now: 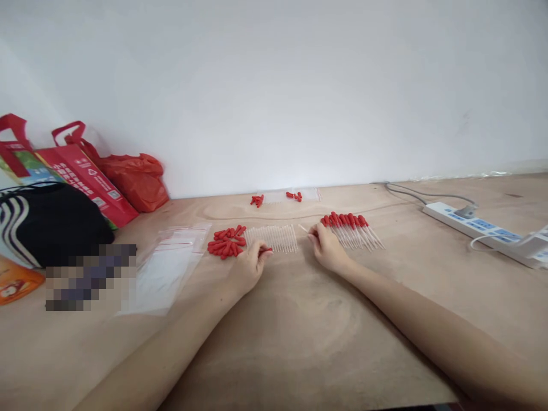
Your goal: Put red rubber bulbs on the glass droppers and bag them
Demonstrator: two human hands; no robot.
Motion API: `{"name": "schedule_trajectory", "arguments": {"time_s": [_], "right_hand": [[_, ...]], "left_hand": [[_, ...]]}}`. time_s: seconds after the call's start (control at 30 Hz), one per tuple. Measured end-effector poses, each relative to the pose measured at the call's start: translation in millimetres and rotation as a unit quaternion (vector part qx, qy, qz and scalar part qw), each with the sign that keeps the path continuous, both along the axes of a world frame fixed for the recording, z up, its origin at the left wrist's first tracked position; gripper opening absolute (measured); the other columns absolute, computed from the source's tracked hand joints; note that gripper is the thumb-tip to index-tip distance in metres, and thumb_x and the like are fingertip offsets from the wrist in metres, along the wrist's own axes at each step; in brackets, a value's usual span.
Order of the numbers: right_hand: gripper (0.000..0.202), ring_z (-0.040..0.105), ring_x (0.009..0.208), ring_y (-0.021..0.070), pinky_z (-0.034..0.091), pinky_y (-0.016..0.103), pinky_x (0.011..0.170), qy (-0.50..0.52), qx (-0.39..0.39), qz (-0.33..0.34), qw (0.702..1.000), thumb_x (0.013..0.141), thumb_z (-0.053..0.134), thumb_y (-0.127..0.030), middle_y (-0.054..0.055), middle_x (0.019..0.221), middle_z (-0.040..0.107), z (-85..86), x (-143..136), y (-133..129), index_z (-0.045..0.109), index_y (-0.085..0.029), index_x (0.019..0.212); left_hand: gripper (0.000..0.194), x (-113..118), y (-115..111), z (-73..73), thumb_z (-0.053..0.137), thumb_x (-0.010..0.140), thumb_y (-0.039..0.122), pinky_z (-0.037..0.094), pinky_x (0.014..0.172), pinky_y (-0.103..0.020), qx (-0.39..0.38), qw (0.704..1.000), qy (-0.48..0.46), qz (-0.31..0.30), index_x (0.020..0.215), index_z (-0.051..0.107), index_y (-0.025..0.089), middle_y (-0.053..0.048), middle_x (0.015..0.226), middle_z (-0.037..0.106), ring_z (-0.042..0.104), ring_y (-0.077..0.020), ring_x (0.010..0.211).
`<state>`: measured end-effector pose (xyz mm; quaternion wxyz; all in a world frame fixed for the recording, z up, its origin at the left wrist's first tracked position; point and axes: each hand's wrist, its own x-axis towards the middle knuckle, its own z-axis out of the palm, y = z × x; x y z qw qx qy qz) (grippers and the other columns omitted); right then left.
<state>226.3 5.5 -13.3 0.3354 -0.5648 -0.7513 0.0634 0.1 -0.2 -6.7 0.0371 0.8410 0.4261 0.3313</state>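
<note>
My left hand (252,262) pinches a small red piece (268,250) just in front of a row of thin pale sticks (274,237). A pile of red pieces (226,242) lies on the wooden table beside that hand's left. My right hand (326,245) is closed on a thin pale stick (303,228), whose end points left. Right beside it lies a row of red-tipped sticks (351,228), their red ends toward the wall. The red piece and the stick are apart.
Clear zip bags (169,268) lie at the left, with another bag (310,194) and small red pieces (257,200) near the wall. Red bags (135,177) and a black bag (60,222) stand far left. A white power strip (483,231) with cables is at the right.
</note>
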Motion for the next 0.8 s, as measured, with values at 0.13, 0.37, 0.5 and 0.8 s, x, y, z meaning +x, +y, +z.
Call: {"name": "schedule_trajectory", "arguments": {"time_s": [0.13, 0.37, 0.5, 0.8], "right_hand": [[0.028, 0.053, 0.082, 0.0176, 0.041, 0.031, 0.072, -0.009, 0.066, 0.126, 0.990, 0.083, 0.032, -0.014, 0.010, 0.092, 0.057, -12.2, 19.0, -30.9, 0.047, -0.016, 0.106], [0.026, 0.054, 0.078, 0.0150, 0.035, 0.030, 0.070, -0.082, 0.074, 0.187, 0.976, 0.086, 0.036, -0.017, 0.007, 0.086, 0.059, -8.9, 14.9, -51.2, 0.053, -0.018, 0.104], [0.026, 0.054, 0.079, 0.0143, 0.033, 0.030, 0.070, -0.102, 0.080, 0.180, 0.975, 0.085, 0.038, -0.016, 0.006, 0.085, 0.060, -9.0, 8.0, -51.7, 0.054, -0.019, 0.106], [0.026, 0.054, 0.077, 0.0133, 0.031, 0.029, 0.069, -0.107, 0.089, 0.177, 0.974, 0.085, 0.040, -0.017, 0.005, 0.085, 0.061, -10.5, 7.9, -51.5, 0.056, -0.021, 0.105]], "left_hand": [[0.017, 16.7, -12.0, -5.2, 0.036, 0.088, 0.022, 0.045, 0.070, -0.026, -0.019, 0.994, 0.007, -0.104, 0.097, 0.049, 0.016, -0.006, 0.087, 0.060, 0.058, -0.0155, 0.080], [0.017, 25.9, -21.9, -3.3, 0.043, 0.086, 0.026, 0.041, 0.072, -0.032, -0.006, 0.992, 0.054, -0.114, 0.088, 0.058, 0.018, -0.004, 0.084, 0.062, 0.055, -0.0176, 0.080], [0.016, 26.3, -21.5, -4.3, 0.045, 0.086, 0.026, 0.040, 0.073, -0.032, -0.002, 0.991, 0.055, -0.120, 0.086, 0.059, 0.018, -0.004, 0.083, 0.063, 0.054, -0.0174, 0.080], [0.018, 25.8, -21.2, -5.9, 0.043, 0.087, 0.026, 0.040, 0.073, -0.031, 0.009, 0.990, 0.049, -0.133, 0.087, 0.059, 0.018, -0.004, 0.082, 0.064, 0.055, -0.0168, 0.079]]}}
